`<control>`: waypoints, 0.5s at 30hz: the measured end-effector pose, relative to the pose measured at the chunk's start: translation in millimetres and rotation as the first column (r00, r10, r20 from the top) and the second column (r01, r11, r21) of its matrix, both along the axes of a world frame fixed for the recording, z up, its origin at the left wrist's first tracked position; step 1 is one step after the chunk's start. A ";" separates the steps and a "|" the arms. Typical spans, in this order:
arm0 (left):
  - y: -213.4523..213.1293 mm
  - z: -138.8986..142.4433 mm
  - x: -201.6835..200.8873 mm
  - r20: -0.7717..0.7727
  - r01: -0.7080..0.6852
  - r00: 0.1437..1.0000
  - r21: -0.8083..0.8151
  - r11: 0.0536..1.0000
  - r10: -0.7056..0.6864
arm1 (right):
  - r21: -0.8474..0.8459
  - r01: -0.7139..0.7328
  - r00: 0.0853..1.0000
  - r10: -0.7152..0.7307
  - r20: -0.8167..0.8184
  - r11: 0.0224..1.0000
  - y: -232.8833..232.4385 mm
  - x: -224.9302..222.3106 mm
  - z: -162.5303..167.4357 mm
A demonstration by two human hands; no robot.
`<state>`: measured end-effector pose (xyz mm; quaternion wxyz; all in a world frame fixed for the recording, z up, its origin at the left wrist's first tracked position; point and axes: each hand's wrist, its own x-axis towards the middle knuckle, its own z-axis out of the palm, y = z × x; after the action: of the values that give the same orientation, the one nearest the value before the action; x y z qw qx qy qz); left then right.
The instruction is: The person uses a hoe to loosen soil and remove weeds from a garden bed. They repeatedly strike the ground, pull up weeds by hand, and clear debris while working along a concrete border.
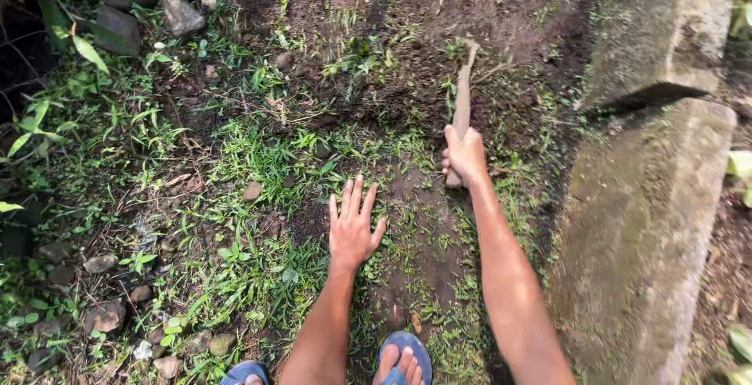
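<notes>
My right hand (465,155) grips the wooden handle of a small hand tool (462,99); its far end reaches into the dark soil (407,17) ahead, and the blade is hard to make out. My left hand (352,224) hangs open, fingers spread, just above a patch of low grass and weeds (266,158). It holds nothing. Both my forearms reach forward from the bottom of the view. Below them my feet show in blue flip-flops (407,354).
A mossy concrete kerb (650,197) runs along the right side, cracked into two blocks. Stones (182,14) lie at the upper left and more pebbles (106,314) at the lower left. Leafy plants (47,119) edge the left.
</notes>
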<state>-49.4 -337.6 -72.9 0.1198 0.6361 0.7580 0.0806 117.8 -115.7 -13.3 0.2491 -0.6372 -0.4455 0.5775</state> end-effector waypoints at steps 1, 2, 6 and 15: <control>-1.3 0.3 1.3 -0.010 0.001 1.000 -0.005 1.000 -0.001 | 0.008 -0.001 1.000 0.001 0.020 1.000 -16.6 6.3 -0.8; -1.6 1.0 2.1 -0.022 0.003 1.000 -0.005 1.000 -0.003 | 0.020 -0.001 0.999 0.001 0.038 1.000 -32.8 11.6 -1.5; -3.5 5.7 3.8 -0.026 0.000 1.000 0.075 0.997 0.002 | 0.038 -0.043 0.988 0.037 0.149 0.998 -107.7 26.3 -5.9; -7.1 9.3 -7.4 0.102 -0.022 0.995 0.137 0.990 0.008 | 0.107 -0.073 0.939 0.032 0.341 0.992 -218.1 72.9 -3.1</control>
<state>-56.7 -344.7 -63.6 0.1131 0.6322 0.7483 0.1660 190.7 -333.8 -16.4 0.1906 -0.6990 -0.5320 0.4382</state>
